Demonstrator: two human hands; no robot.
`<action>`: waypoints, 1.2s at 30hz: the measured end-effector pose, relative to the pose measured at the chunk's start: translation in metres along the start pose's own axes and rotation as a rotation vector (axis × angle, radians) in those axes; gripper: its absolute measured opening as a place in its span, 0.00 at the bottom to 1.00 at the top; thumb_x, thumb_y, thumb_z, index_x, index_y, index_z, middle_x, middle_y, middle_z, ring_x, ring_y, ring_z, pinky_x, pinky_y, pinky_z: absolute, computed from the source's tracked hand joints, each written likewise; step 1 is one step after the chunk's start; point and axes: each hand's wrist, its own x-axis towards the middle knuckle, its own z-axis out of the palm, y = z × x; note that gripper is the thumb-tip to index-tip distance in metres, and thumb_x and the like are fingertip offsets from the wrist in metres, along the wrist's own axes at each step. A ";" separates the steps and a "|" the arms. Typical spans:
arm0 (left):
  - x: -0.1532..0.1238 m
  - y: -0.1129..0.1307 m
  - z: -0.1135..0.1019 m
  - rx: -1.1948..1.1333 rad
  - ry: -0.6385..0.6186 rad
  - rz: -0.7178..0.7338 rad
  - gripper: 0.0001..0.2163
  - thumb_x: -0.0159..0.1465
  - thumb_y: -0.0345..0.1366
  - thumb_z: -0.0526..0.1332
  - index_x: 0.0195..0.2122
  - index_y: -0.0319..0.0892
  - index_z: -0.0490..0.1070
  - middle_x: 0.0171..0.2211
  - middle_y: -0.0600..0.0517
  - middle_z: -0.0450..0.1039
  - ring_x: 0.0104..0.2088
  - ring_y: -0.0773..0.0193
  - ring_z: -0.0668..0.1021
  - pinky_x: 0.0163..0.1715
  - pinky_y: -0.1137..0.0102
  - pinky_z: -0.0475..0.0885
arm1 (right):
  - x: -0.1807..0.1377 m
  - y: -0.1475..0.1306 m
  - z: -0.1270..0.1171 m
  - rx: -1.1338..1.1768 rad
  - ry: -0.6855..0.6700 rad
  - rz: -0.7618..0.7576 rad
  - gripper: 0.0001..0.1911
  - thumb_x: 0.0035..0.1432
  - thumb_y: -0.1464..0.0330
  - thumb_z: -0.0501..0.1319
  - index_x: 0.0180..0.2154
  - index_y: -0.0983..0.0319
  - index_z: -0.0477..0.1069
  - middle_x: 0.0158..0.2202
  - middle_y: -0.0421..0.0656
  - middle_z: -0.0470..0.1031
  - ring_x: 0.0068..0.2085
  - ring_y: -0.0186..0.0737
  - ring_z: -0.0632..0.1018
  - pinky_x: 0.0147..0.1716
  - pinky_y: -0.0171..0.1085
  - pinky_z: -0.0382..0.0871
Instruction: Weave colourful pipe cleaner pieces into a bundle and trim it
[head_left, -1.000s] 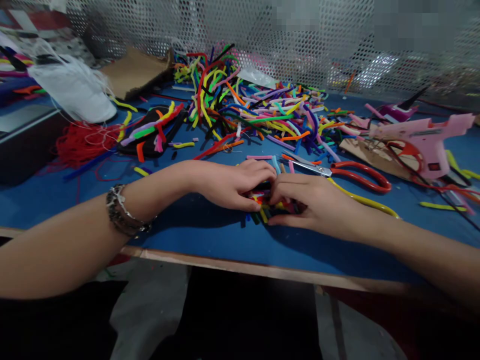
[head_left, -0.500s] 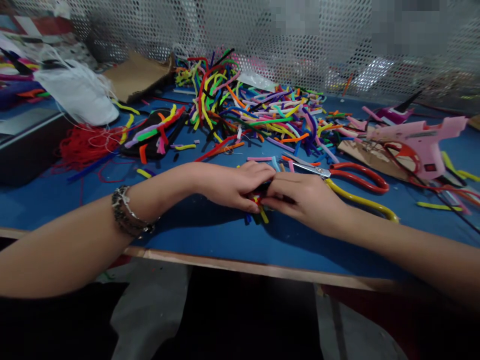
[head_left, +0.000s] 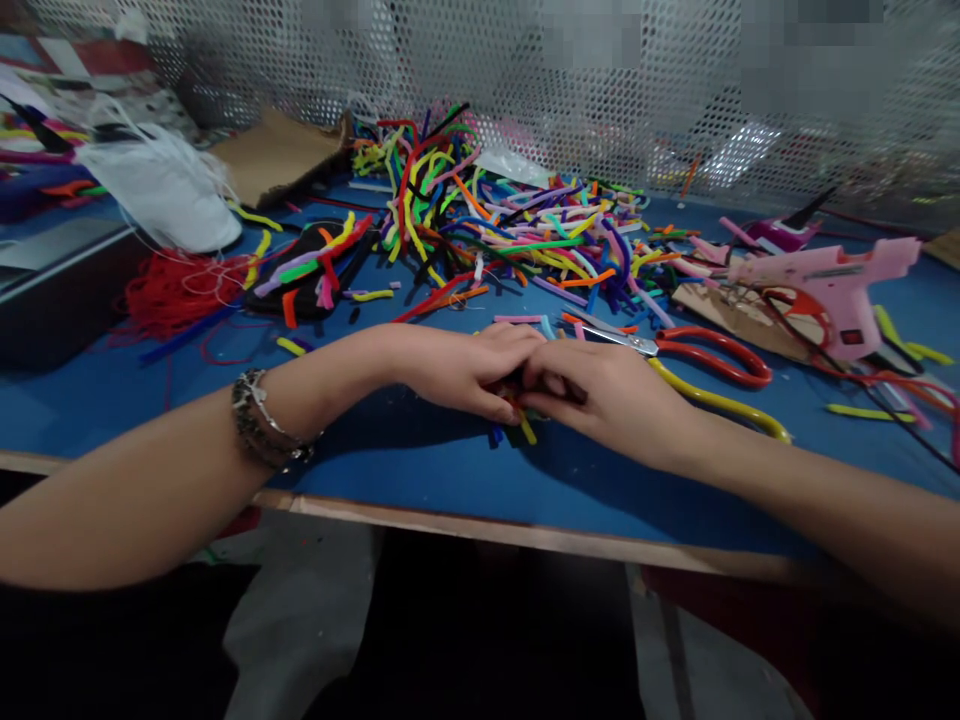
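My left hand (head_left: 459,368) and my right hand (head_left: 611,393) meet at the middle of the blue table (head_left: 420,470), fingertips touching. Between them they press together a small bunch of short cut pipe cleaners (head_left: 520,424); blue, yellow and red ends stick out below the fingers, the rest is hidden. A beaded bracelet (head_left: 259,424) sits on my left wrist. Just behind my right hand lie scissors with red handles (head_left: 679,350).
A big heap of coloured pipe cleaners (head_left: 510,225) fills the table's far middle. A pink glue gun (head_left: 829,280) rests on cardboard at the right. Red thread (head_left: 176,285), a white bag (head_left: 161,185) and a black pouch (head_left: 315,265) lie at the left. Perforated mesh backs the table.
My right hand has slid left toward my left hand, closing over the bunch; less of the cut pieces shows now.
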 end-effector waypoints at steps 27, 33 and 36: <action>-0.001 -0.011 -0.005 -0.069 0.031 0.151 0.20 0.56 0.33 0.55 0.50 0.38 0.60 0.54 0.46 0.57 0.57 0.58 0.57 0.56 0.66 0.49 | 0.004 -0.003 0.004 0.010 -0.030 0.008 0.04 0.54 0.71 0.56 0.31 0.64 0.69 0.28 0.40 0.73 0.28 0.33 0.72 0.27 0.30 0.60; -0.001 -0.011 -0.003 -0.065 0.009 0.138 0.18 0.56 0.34 0.53 0.49 0.37 0.61 0.53 0.46 0.58 0.56 0.60 0.57 0.56 0.67 0.48 | 0.004 -0.006 0.006 -0.057 -0.011 0.043 0.02 0.53 0.71 0.57 0.30 0.64 0.67 0.25 0.39 0.69 0.26 0.33 0.69 0.24 0.30 0.57; -0.001 -0.012 -0.002 -0.089 0.007 0.129 0.19 0.56 0.34 0.53 0.49 0.37 0.60 0.54 0.47 0.56 0.57 0.60 0.56 0.57 0.67 0.46 | 0.005 -0.009 0.007 -0.113 -0.009 0.049 0.02 0.52 0.71 0.58 0.30 0.64 0.66 0.25 0.39 0.68 0.25 0.33 0.68 0.23 0.30 0.55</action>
